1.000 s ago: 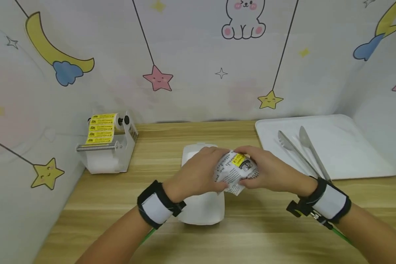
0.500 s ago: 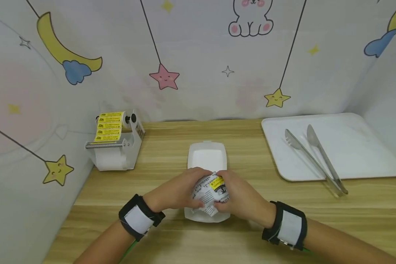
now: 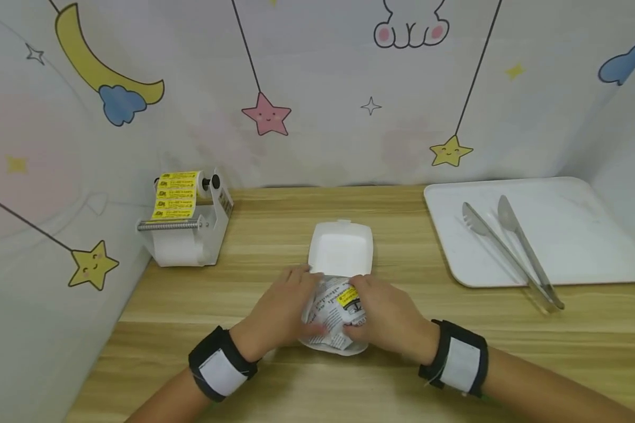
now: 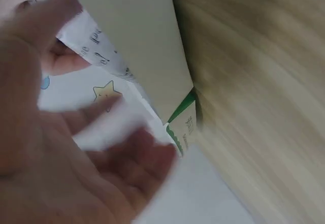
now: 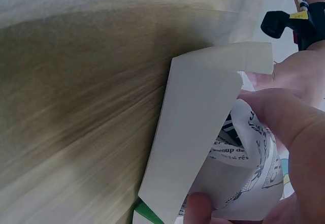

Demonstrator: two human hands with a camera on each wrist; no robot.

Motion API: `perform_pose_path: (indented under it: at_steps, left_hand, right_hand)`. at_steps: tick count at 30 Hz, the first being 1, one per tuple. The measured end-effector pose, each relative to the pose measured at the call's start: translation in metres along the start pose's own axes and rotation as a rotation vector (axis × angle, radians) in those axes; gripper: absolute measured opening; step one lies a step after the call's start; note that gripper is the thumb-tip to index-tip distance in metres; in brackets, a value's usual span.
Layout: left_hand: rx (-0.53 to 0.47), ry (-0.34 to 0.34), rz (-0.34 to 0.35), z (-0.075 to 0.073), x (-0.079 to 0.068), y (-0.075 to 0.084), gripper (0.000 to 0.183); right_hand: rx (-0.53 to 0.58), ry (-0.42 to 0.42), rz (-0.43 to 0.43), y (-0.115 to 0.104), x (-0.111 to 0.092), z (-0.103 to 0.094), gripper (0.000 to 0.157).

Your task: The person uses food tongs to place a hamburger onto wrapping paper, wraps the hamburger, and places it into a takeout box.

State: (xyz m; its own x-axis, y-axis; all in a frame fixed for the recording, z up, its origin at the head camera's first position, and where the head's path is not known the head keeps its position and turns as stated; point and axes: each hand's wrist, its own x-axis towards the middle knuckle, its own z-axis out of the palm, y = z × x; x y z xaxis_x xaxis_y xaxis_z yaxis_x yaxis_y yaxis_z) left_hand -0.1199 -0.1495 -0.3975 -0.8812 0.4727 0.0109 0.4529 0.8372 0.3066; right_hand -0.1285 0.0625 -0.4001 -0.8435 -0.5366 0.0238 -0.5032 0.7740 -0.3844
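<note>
A round, burger-shaped package (image 3: pixel 328 305) in newsprint-patterned paper, with a yellow label (image 3: pixel 347 295), sits in the near half of a white clamshell box (image 3: pixel 341 249). The box's lid lies open toward the back. My left hand (image 3: pixel 280 311) is at the left side, thumb over the paper; its fingers (image 4: pixel 137 153) spread loosely and blurred outside the box wall in the left wrist view. From the right, my right hand (image 3: pixel 394 311) holds the package, thumb on the wrapping (image 5: pixel 261 150) and a fingertip (image 5: pixel 198 208) at the box's edge.
Back left stands a label dispenser (image 3: pixel 217 235) with a roll of yellow labels (image 3: pixel 176 194). A white tray (image 3: pixel 577 229) lies at the right, with metal tongs (image 3: pixel 529 252) extending over its front edge. A patterned backdrop (image 3: pixel 317 153) encloses the wooden table (image 3: pixel 264 235).
Both hands have brought the wrapped package left and down, from above the box into its near half. The left hand's fingers have loosened. The head view has shifted slightly.
</note>
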Motion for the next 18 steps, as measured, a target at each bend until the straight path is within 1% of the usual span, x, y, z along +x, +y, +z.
perform_pose_path:
  at_steps: [1, 3, 5, 7, 8, 11, 13, 15, 17, 18]
  left_hand:
    - [-0.049, 0.001, -0.041, -0.0005, -0.0020, -0.0007, 0.086]
    - [-0.197, -0.020, -0.106, -0.0018, -0.0049, -0.0013, 0.081]
    - [-0.336, -0.052, -0.128, -0.0031, -0.0056, -0.0012, 0.075]
    - [-0.438, -0.085, -0.126, -0.0039, -0.0050, -0.0006, 0.071]
    - [-0.461, -0.095, -0.123, -0.0044, -0.0043, 0.0003, 0.072]
    - [-0.484, -0.113, -0.123, -0.0047, -0.0023, 0.0019, 0.078]
    - [-0.499, -0.123, -0.124, -0.0043, -0.0014, 0.0029, 0.080]
    - [-0.511, -0.117, -0.111, -0.0027, -0.0003, 0.0034, 0.079]
    - [-0.486, -0.104, -0.116, -0.0006, -0.0001, 0.0040, 0.080]
    - [-0.467, -0.104, -0.124, 0.0005, -0.0001, 0.0043, 0.081]
  right_hand:
    - [0.001, 0.002, 0.003, 0.0002, 0.0000, -0.0003, 0.078]
    - [0.008, 0.007, 0.005, 0.0005, 0.0003, -0.0008, 0.079]
    - [0.026, 0.014, 0.004, 0.0000, 0.0011, -0.0013, 0.080]
    - [0.048, 0.019, 0.003, -0.0010, 0.0022, -0.0022, 0.079]
    - [0.060, 0.022, 0.002, -0.0016, 0.0025, -0.0026, 0.078]
    - [0.082, 0.020, -0.001, -0.0034, 0.0021, -0.0028, 0.072]
    - [0.059, 0.016, -0.011, -0.0038, 0.0000, -0.0005, 0.071]
    - [0.008, 0.019, -0.043, -0.0034, -0.0032, 0.0035, 0.071]
    - [-0.034, 0.012, -0.075, -0.0022, -0.0059, 0.0067, 0.073]
    - [-0.031, -0.006, -0.086, -0.0013, -0.0068, 0.0068, 0.075]
